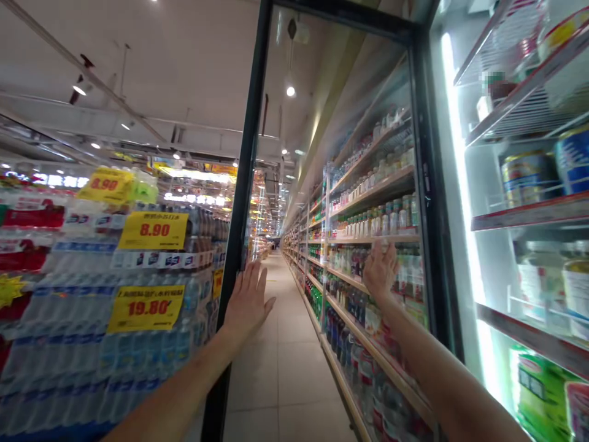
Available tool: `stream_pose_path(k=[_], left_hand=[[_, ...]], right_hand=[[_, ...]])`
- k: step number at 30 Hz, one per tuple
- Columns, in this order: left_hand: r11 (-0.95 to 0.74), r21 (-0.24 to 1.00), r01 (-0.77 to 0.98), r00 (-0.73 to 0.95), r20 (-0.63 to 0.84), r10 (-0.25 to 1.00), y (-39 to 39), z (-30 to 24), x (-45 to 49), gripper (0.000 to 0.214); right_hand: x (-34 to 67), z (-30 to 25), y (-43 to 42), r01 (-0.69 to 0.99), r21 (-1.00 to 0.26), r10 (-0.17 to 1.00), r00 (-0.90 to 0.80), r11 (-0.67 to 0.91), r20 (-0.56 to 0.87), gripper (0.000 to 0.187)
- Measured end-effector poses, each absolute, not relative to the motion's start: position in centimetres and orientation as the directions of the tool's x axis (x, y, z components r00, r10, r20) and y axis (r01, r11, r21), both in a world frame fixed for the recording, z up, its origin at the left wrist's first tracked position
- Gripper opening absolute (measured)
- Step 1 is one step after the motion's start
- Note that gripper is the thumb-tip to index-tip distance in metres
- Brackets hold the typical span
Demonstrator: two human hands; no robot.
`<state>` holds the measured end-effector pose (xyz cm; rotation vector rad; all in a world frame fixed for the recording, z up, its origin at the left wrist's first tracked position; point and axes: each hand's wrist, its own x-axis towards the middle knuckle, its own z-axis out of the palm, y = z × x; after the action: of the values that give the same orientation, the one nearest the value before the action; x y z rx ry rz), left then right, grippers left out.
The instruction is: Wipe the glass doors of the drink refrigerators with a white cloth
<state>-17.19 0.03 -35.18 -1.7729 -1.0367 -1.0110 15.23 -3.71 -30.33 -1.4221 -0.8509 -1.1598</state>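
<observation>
A tall glass door (331,141) with a black frame (248,141) stands in front of the person, tilted in view, between stacked drinks on the left and a lit cooler (499,258) on the right; the left hand (248,294) is at the frame's left bar, palm side away, fingers stretched out and grasping nothing that shows; whether it presses on the bar or on the pane cannot be told; the right hand (381,270) is raised before the right part of the pane, its fingers loosely bent and also free of any held thing; it is somewhat blurred, and contact with the glass cannot be made out.

In the pane, long shelves (343,240) of bottles run on the right toward the far end, beside a pale tiled floor (276,368); whether these shelves are seen through the glass or mirrored in it is unclear.

On the near right, the cooler has a bright light strip (460,153) along its edge; its shelves carry cans (527,178), pale bottles (543,282) and, low down, a green pack (540,393).

On the left, bottles in packs (59,356) are piled high, with 3 yellow price signs on them: 8.90 on the top sign (105,185), 8.90 on the middle sign (154,230) and 19.80 on the lower sign (146,308); red packs (30,215) sit at the far left edge.
</observation>
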Motion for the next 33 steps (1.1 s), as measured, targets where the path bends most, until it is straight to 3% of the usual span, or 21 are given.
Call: stream_pose_path(k=[3, 4, 5, 8, 9, 10, 11, 14, 15, 16, 17, 20, 22, 24, 27, 28, 29, 32, 33], left_hand=[[-0.327, -0.258, 0.909, 0.346, 0.904, 0.25, -0.1, -35.1, -17.3, 0.064], [-0.327, -0.265, 0.907, 0.353, 0.902, 0.249, -0.1, -35.2, -17.4, 0.063], [-0.327, -0.273, 0.905, 0.361, 0.899, 0.248, -0.2, -35.2, -17.5, 0.063], [-0.326, -0.294, 0.898, 0.38, 0.893, 0.241, -0.2, -35.3, -17.7, 0.063], [-0.327, -0.295, 0.898, 0.38, 0.894, 0.238, -0.2, -35.3, -17.7, 0.063], [-0.33, -0.293, 0.897, 0.379, 0.895, 0.235, -0.2, -35.4, -17.8, 0.063], [-0.333, -0.292, 0.897, 0.378, 0.896, 0.232, -0.2, -35.4, -17.8, 0.063], [-0.346, -0.294, 0.891, 0.382, 0.897, 0.223, -0.1, -35.6, -18.0, 0.061], [-0.35, -0.297, 0.888, 0.387, 0.895, 0.223, -0.1, -35.6, -18.1, 0.06], [-0.352, -0.302, 0.886, 0.393, 0.892, 0.223, -0.1, -35.6, -18.2, 0.06], [-0.352, -0.308, 0.884, 0.399, 0.889, 0.225, -0.1, -35.7, -18.3, 0.06], [-0.334, -0.324, 0.885, 0.411, 0.881, 0.234, 0.0, -35.8, -18.4, 0.06], [-0.32, -0.325, 0.89, 0.408, 0.882, 0.237, 0.0, -36.0, -18.4, 0.061], [-0.318, -0.313, 0.895, 0.396, 0.887, 0.24, 0.0, -36.1, -18.2, 0.062], [-0.327, -0.286, 0.901, 0.373, 0.895, 0.243, -0.1, -36.2, -18.0, 0.063], [-0.328, -0.283, 0.901, 0.369, 0.897, 0.241, -0.2, -36.2, -17.9, 0.063], [-0.328, -0.281, 0.902, 0.367, 0.899, 0.239, -0.2, -36.3, -17.9, 0.062], [-0.331, -0.28, 0.901, 0.366, 0.9, 0.236, -0.1, -36.4, -17.7, 0.062], [-0.335, -0.276, 0.901, 0.363, 0.901, 0.237, 0.0, -36.4, -17.6, 0.062]], right_hand=[[15.6, -31.3, -4.1, 0.978, 0.143, 0.173, -0.115, -0.155, 0.978, 0.046], [15.7, -31.4, -4.2, 0.971, 0.186, 0.21, -0.153, -0.149, 0.966, 0.046], [15.9, -31.4, -4.2, 0.978, 0.125, 0.197, -0.092, -0.164, 0.976, 0.047], [16.3, -30.7, -4.2, 0.906, -0.367, -0.029, 0.37, -0.21, 0.929, 0.05], [16.1, -30.5, -4.2, 0.864, -0.464, -0.087, 0.456, -0.193, 0.886, 0.051], [15.8, -30.4, -4.1, 0.862, -0.475, -0.103, 0.463, -0.176, 0.88, 0.052], [15.3, -30.5, -4.0, 0.902, -0.399, -0.076, 0.392, -0.165, 0.917, 0.052], [14.3, -31.1, -4.1, 0.99, 0.114, 0.153, -0.101, -0.081, 0.983, 0.048], [14.4, -31.3, -4.2, 0.974, 0.219, 0.207, -0.204, -0.05, 0.957, 0.047], [14.9, -31.4, -4.3, 0.974, 0.222, 0.222, -0.208, -0.043, 0.953, 0.047], [15.6, -31.5, -4.4, 0.991, 0.122, 0.195, -0.109, -0.06, 0.975, 0.047], [18.6, -31.7, -5.0, 0.892, -0.445, -0.015, 0.445, -0.081, 0.895, 0.053], [20.1, -32.4, -5.5, 0.79, -0.612, -0.08, 0.607, -0.05, 0.79, 0.057], [20.7, -33.5, -5.9, 0.853, -0.519, -0.033, 0.518, -0.063, 0.855, 0.055], [20.8, -34.9, -6.4, 0.992, -0.107, 0.193, 0.119, -0.071, 0.974, 0.048], [20.8, -35.0, -6.5, 0.995, -0.057, 0.22, 0.073, -0.078, 0.973, 0.048], [20.7, -35.0, -6.4, 0.99, -0.102, 0.195, 0.121, -0.102, 0.973, 0.048], [19.5, -34.5, -5.6, 0.896, -0.419, -0.033, 0.419, -0.143, 0.907, 0.054], [18.7, -34.6, -5.3, 0.895, -0.424, -0.054, 0.421, -0.138, 0.906, 0.055]])
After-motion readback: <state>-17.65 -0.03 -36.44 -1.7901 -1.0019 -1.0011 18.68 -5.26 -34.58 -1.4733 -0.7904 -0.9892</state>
